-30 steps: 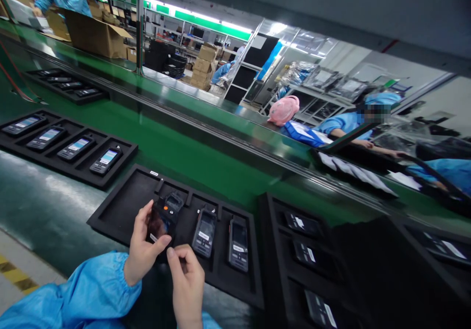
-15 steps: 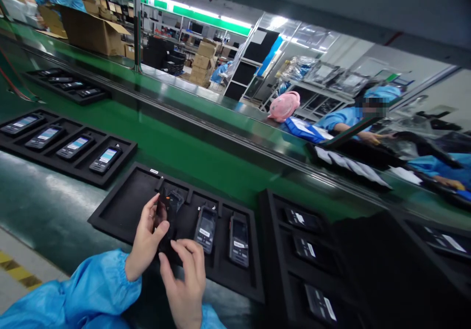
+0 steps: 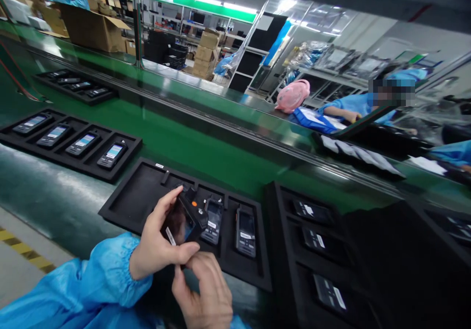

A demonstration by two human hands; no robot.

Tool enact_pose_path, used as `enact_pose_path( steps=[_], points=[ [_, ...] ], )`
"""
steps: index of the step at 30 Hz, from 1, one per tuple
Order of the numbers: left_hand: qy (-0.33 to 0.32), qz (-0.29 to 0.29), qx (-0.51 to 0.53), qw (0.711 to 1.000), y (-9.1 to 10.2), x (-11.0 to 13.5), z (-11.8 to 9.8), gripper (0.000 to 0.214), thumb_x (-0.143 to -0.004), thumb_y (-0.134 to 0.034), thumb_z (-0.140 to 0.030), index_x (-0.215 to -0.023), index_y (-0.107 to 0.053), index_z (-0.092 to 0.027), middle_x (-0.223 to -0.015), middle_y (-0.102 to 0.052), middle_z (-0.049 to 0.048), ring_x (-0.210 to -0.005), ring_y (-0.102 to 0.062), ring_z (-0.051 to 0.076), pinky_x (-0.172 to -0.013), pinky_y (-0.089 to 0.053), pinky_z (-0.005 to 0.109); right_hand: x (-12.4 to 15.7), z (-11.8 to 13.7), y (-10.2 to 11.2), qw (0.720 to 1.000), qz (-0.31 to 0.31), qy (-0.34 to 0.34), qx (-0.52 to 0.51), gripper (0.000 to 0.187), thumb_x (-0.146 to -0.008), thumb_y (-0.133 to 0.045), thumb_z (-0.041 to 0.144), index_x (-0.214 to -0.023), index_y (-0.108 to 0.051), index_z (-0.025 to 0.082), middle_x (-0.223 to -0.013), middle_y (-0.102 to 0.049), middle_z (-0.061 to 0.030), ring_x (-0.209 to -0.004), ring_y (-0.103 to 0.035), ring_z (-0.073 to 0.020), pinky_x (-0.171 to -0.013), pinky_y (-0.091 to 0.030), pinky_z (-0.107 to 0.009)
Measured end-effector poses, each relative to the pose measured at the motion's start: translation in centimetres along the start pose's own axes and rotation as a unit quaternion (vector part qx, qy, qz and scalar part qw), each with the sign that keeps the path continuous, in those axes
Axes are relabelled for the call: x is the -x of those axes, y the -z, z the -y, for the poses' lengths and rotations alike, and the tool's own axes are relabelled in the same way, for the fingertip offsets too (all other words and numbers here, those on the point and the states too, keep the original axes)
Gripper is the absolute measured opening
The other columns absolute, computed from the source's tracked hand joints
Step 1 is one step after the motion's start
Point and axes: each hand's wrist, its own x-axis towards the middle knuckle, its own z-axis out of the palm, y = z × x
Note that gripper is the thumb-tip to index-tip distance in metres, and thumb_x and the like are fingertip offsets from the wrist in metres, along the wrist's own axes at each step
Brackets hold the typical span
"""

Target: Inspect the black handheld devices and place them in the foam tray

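Note:
My left hand (image 3: 158, 243) is closed around a black handheld device (image 3: 182, 221) with a glossy screen, a white label and an orange button, held tilted above a black foam tray (image 3: 127, 199). Close below the device, my right hand (image 3: 206, 289) has its thumb and fingers pinched together beside my left thumb; whatever is between them is hidden. Two similar devices rest in the tray's slots, one (image 3: 214, 223) just behind the held one and another (image 3: 245, 233) farther right. Part of a further slot is hidden behind my left hand.
Left along the green bench lies a foam tray (image 3: 90, 167) of devices with lit screens; another tray (image 3: 106, 96) is behind it. At right, a raised black tray (image 3: 274, 231) holds several devices. Across a metal rail are a cardboard box (image 3: 91, 29), a pink fan (image 3: 293, 95) and co-workers in blue.
My left hand has turned the device so its screen and orange button show more. The fingers of my right hand have closed into a pinch and come up against my left thumb.

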Motion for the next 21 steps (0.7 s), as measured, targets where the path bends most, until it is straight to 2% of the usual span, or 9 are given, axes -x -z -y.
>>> enact_pose_path(
  steps=[3,6,9,12,17,21],
  points=[
    [-0.014,-0.020,0.030,0.999,-1.0,0.0,-1.1,0.099,-0.067,-0.103,-0.059,-0.151,-0.066,-0.021,-0.140,-0.075,0.0158,-0.128,-0.073,0.040,-0.115,-0.059,0.049,-0.5,0.6,0.6,1.000,-0.012,-0.009,0.007,0.015,-0.112,-0.053,0.024,-0.100,-0.062,0.025,-0.067,-0.076,0.0021,-0.053,-0.074,-0.0144,-0.054,-0.063,-0.022],
    [-0.072,-0.024,0.037,0.996,-1.5,0.0,-1.8,0.096,-0.070,-0.100,-0.063,-0.150,-0.066,-0.022,-0.133,-0.078,0.0144,-0.120,-0.077,0.036,-0.108,-0.063,0.045,-1.1,1.4,0.8,1.000,-0.029,-0.008,0.006,0.019,-0.112,-0.055,0.029,-0.095,-0.063,0.025,-0.063,-0.074,0.0037,-0.048,-0.071,-0.0132,-0.051,-0.060,-0.020],
    [-0.138,-0.017,0.054,0.989,-1.7,0.0,-2.4,0.087,-0.077,-0.097,-0.062,-0.150,-0.066,-0.027,-0.127,-0.081,0.0101,-0.112,-0.080,0.028,-0.099,-0.065,0.035,-1.2,2.1,0.1,0.994,-0.101,-0.034,-0.002,0.027,-0.113,-0.055,0.033,-0.089,-0.062,0.025,-0.057,-0.070,0.0046,-0.044,-0.067,-0.0113,-0.049,-0.057,-0.018],
    [-0.146,-0.011,0.077,0.986,-2.0,-0.1,-3.0,0.083,-0.079,-0.097,-0.057,-0.152,-0.065,-0.033,-0.128,-0.081,0.0060,-0.112,-0.080,0.023,-0.096,-0.063,0.027,-0.7,2.5,-0.9,0.984,-0.164,-0.064,-0.006,0.028,-0.112,-0.057,0.035,-0.086,-0.062,0.025,-0.056,-0.067,0.0042,-0.043,-0.065,-0.0115,-0.049,-0.056,-0.018],
    [-0.160,-0.014,0.108,0.981,-2.6,-0.2,-3.3,0.080,-0.081,-0.097,-0.055,-0.152,-0.066,-0.033,-0.125,-0.081,0.0069,-0.108,-0.080,0.025,-0.093,-0.065,0.030,0.7,2.7,-1.4,0.980,-0.176,-0.088,-0.031,0.024,-0.109,-0.063,0.036,-0.089,-0.067,0.025,-0.061,-0.069,0.0029,-0.048,-0.066,-0.0130,-0.050,-0.057,-0.020],
    [-0.184,-0.027,0.075,0.980,-2.6,-0.2,-3.1,0.082,-0.082,-0.095,-0.058,-0.153,-0.064,-0.031,-0.127,-0.081,0.0092,-0.109,-0.080,0.027,-0.092,-0.066,0.032,1.3,2.8,-1.3,0.980,-0.171,-0.100,-0.035,0.026,-0.109,-0.064,0.042,-0.090,-0.068,0.025,-0.064,-0.069,0.0025,-0.051,-0.067,-0.0133,-0.054,-0.058,-0.021]
  ],
)
